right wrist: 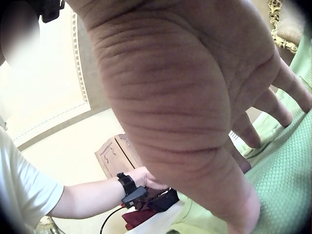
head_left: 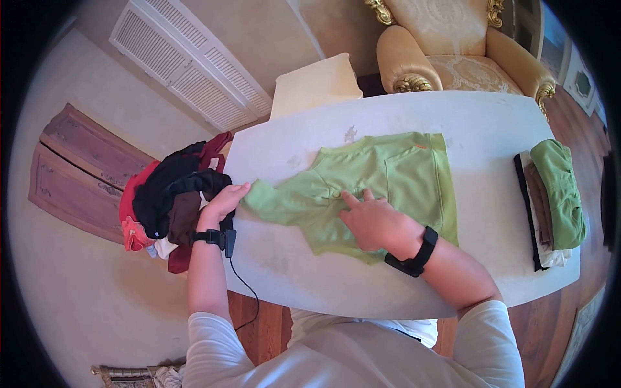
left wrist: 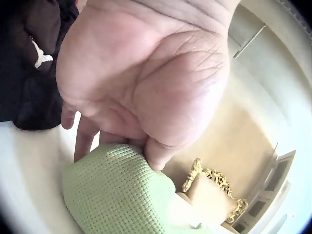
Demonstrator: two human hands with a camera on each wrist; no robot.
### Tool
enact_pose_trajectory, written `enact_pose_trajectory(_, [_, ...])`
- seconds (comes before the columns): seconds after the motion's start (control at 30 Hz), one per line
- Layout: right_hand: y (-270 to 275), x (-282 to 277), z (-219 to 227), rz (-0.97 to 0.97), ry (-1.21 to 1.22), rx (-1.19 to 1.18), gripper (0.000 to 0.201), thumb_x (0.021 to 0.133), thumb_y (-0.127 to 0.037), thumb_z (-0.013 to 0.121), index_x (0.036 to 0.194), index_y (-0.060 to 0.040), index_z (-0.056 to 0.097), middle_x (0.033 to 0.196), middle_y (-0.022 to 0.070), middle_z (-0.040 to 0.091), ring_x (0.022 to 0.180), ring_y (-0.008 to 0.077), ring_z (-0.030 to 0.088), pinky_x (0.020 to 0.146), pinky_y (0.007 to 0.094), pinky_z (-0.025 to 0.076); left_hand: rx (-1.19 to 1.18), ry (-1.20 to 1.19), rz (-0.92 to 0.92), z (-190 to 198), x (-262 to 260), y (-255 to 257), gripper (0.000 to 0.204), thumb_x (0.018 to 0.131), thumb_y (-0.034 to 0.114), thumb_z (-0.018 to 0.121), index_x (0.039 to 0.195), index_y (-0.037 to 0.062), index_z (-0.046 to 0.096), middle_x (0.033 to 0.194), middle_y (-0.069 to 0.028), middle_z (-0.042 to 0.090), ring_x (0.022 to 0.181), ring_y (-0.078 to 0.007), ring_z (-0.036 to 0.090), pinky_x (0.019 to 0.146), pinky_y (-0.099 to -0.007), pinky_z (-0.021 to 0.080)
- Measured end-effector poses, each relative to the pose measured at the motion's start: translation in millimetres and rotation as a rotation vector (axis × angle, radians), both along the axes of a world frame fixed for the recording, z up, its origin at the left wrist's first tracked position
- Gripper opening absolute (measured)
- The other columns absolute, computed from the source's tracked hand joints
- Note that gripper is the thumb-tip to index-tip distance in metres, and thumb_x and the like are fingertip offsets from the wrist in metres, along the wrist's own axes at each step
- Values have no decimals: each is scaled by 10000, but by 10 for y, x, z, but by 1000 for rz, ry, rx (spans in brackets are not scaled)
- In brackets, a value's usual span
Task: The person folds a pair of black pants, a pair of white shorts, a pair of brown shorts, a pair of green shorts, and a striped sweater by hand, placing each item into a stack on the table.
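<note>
A light green short-sleeved shirt (head_left: 407,174) lies spread on the white table (head_left: 504,155), one sleeve reaching left and a button showing near its middle. My left hand (head_left: 226,200) pinches the end of that sleeve; in the left wrist view the thumb and fingers meet on the textured green cloth (left wrist: 117,190). The right hand (head_left: 375,223) rests on the middle of the shirt with its fingers spread. From the right wrist, the fingertips (right wrist: 251,209) touch the green fabric.
A heap of dark and red clothes (head_left: 174,187) is at the table's left end. On the right stands a folded stack topped by a green garment (head_left: 559,194). Behind the table are a gold armchair (head_left: 453,52) and a cream side table (head_left: 317,84). A cable (head_left: 252,291) hangs from the left wrist.
</note>
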State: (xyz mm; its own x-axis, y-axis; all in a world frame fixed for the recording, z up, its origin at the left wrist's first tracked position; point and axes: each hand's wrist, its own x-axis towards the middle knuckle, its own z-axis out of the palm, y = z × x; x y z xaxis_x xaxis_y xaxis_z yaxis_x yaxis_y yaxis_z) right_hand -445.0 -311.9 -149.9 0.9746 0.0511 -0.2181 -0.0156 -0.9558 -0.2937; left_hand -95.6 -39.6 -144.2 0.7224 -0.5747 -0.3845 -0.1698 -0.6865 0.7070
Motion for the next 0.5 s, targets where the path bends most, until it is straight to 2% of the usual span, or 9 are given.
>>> enact_pose_trajectory(0.1, [13, -7, -7, -26, -27, 5, 514, 821, -91, 740, 1331, -54, 679, 1668, 186, 379, 1397, 513, 490, 973, 570, 547, 295, -287, -129, -9, 61, -49, 370, 1050, 358, 660, 1042, -10, 702, 989, -74, 723, 994, -167, 641, 914, -341, 514])
enact_pose_trajectory(0.2, [15, -14, -15, -30, -38, 3, 504, 825, -90, 737, 1325, -55, 685, 1669, 181, 379, 1397, 511, 491, 974, 567, 548, 50, -830, -215, -78, -188, -100, 312, 1015, 300, 691, 1034, -12, 685, 1044, -171, 727, 1021, -289, 685, 915, -406, 536])
enact_pose_trajectory(0.3, [10, -14, -16, -27, -31, 3, 497, 833, -93, 730, 1326, -58, 686, 1674, 172, 374, 1396, 510, 491, 973, 563, 550, -63, -853, -224, -93, -653, -332, 298, 976, 265, 729, 1063, -16, 678, 1145, -214, 706, 1086, -369, 679, 935, -413, 543])
enact_pose_trajectory(0.33, [12, -14, -12, -27, -28, 1, 496, 835, -95, 729, 1328, -60, 686, 1676, 170, 372, 1396, 509, 492, 973, 561, 550, -27, -798, -320, -184, -684, -334, 471, 1004, 374, 685, 1315, 25, 638, 1430, -251, 587, 1346, -377, 563, 1118, -435, 451])
enact_pose_trajectory(0.43, [10, -12, -6, -20, -17, -17, 523, 822, -97, 727, 1341, -58, 670, 1675, 176, 363, 1387, 518, 496, 969, 561, 559, 351, -953, -471, -349, -978, -343, 698, 1038, 481, 600, 1598, 106, 417, 1665, -256, 336, 1577, -392, 276, 1274, -457, 240])
enact_pose_trajectory(0.5, [-2, -10, -1, -7, -8, -42, 580, 789, -92, 728, 1360, -47, 640, 1665, 198, 353, 1372, 540, 499, 960, 564, 577, 418, -784, -425, -401, -930, -306, 819, 1036, 577, 537, 1667, 139, 255, 1724, -241, 190, 1616, -383, 129, 1293, -506, 121])
